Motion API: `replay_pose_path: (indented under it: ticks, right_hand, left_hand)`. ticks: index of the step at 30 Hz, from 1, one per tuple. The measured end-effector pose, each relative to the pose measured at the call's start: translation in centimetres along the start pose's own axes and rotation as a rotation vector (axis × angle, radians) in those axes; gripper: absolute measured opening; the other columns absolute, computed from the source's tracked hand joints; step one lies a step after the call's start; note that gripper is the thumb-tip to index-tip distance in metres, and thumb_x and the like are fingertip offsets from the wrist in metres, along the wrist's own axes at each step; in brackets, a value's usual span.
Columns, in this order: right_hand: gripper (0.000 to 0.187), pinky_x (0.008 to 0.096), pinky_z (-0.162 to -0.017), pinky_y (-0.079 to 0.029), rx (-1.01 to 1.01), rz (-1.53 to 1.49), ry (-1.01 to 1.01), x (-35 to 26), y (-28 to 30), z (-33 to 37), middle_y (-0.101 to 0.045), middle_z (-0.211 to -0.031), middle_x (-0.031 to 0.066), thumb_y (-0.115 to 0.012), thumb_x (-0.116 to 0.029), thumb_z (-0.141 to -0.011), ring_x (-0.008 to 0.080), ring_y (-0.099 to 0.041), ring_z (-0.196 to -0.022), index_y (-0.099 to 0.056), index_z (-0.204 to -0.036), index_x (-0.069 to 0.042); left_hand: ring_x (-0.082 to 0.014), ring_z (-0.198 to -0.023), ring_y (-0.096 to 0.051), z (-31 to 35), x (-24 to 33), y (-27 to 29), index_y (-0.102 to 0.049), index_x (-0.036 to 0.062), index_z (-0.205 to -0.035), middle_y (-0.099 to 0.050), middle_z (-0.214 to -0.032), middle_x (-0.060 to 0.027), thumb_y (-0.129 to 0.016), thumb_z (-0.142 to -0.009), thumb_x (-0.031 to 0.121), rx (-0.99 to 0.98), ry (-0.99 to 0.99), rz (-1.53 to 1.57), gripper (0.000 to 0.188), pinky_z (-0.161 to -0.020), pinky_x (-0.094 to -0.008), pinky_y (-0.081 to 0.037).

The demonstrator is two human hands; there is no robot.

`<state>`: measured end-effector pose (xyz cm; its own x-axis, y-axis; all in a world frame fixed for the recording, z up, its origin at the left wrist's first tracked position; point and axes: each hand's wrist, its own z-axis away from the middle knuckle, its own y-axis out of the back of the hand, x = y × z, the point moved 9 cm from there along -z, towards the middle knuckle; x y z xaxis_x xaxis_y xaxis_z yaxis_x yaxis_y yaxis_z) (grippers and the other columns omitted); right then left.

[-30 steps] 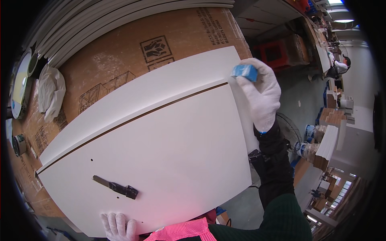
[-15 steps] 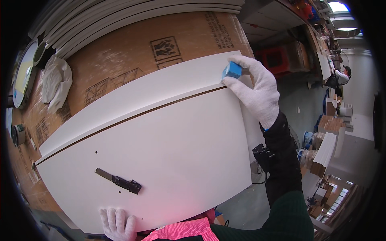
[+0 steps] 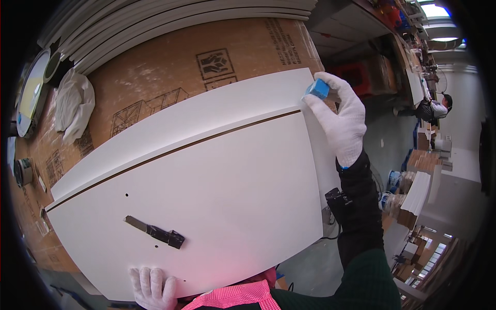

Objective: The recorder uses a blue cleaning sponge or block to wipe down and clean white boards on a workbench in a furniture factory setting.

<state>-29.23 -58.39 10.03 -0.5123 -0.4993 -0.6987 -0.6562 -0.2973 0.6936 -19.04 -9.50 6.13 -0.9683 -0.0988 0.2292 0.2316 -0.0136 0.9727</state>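
Note:
A white panel (image 3: 222, 191) lies in front of me, with a dark groove running along its far part and several small holes. My right hand (image 3: 343, 121), in a white knit glove, pinches a small blue block (image 3: 318, 89) between thumb and fingers at the panel's far right corner. Whether the block touches the panel there, I cannot tell. Gloved as well, my left hand (image 3: 152, 288) rests with fingers stretched out on the near edge of the panel. A knife-like blade with a black-wrapped handle (image 3: 155, 232) lies on the panel, just beyond my left hand.
Brown cardboard (image 3: 155, 67) is under the panel. Stacked white boards (image 3: 196, 18) lie along the far side. At the left are a crumpled white cloth (image 3: 75, 106) and a tape roll (image 3: 23, 172). Another person (image 3: 436, 109) stands far off at the right.
My right hand has moved a little to the right with the blue block, toward the panel's right end. My left hand stays in place. The distant person shows more fully.

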Motion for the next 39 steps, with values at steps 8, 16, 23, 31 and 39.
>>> replay_pose_path:
  ticks: [8,16,23,31,39]
  right_hand:
    - [0.041,0.0314,-0.096,-0.05,-0.003,0.019,-0.02,0.3,0.0,0.3,-0.067,-0.111,0.01,-0.077,-0.009,-0.083,0.0193,-0.064,-0.107,-0.065,-0.121,-0.002]
    - [0.041,0.0338,-0.097,-0.052,0.058,-0.132,-0.089,0.6,0.0,1.1,-0.067,-0.113,0.0097,-0.074,-0.01,-0.088,0.0183,-0.065,-0.107,-0.063,-0.126,-0.004]
    - [0.044,0.0359,-0.09,-0.05,0.023,0.234,0.091,-1.8,1.9,1.1,-0.067,-0.099,0.0085,-0.071,-0.009,-0.087,0.0233,-0.064,-0.097,-0.061,-0.13,-0.002]
    - [0.022,0.0422,-0.077,-0.045,-0.244,0.594,0.711,-11.8,-4.1,3.1,-0.061,-0.085,0.0052,-0.075,-0.015,-0.073,0.0279,-0.058,-0.086,-0.067,-0.093,-0.011]
    - [0.025,0.0414,-0.083,-0.041,-0.315,0.745,0.561,-8.7,-2.8,3.4,-0.058,-0.087,0.007,-0.072,-0.015,-0.078,0.0278,-0.055,-0.089,-0.072,-0.102,-0.01]
  left_hand:
    - [-0.045,-0.14,-0.04,0.1,-0.1,-0.2,-0.068,0.0146,-0.118,-0.052,-0.144,-0.0186,-0.066,-0.083,0.016,-0.013,0.002,0.001,0.035,-0.111,-0.0673,-0.036]
    - [-0.0447,-0.139,-0.04,0.2,-0.2,0.0,-0.067,0.0143,-0.12,-0.052,-0.144,-0.0189,-0.066,-0.084,0.017,-0.016,0.009,-0.008,0.036,-0.111,-0.0678,-0.035]
    - [-0.0423,-0.117,-0.056,-2.3,0.5,0.8,-0.051,0.0084,-0.092,-0.056,-0.115,-0.0203,-0.067,-0.074,0.015,0.02,0.078,-0.104,0.025,-0.107,-0.0662,-0.039]
    - [-0.043,-0.12,-0.056,-1.9,0.4,0.8,-0.054,0.0094,-0.096,-0.056,-0.12,-0.0199,-0.069,-0.074,0.014,0.061,0.085,-0.102,0.026,-0.109,-0.0653,-0.04]
    - [-0.0442,-0.122,-0.055,-1.9,0.2,0.9,-0.056,0.0073,-0.096,-0.057,-0.12,-0.0209,-0.067,-0.074,0.011,0.042,0.051,-0.019,0.025,-0.109,-0.0656,-0.039]
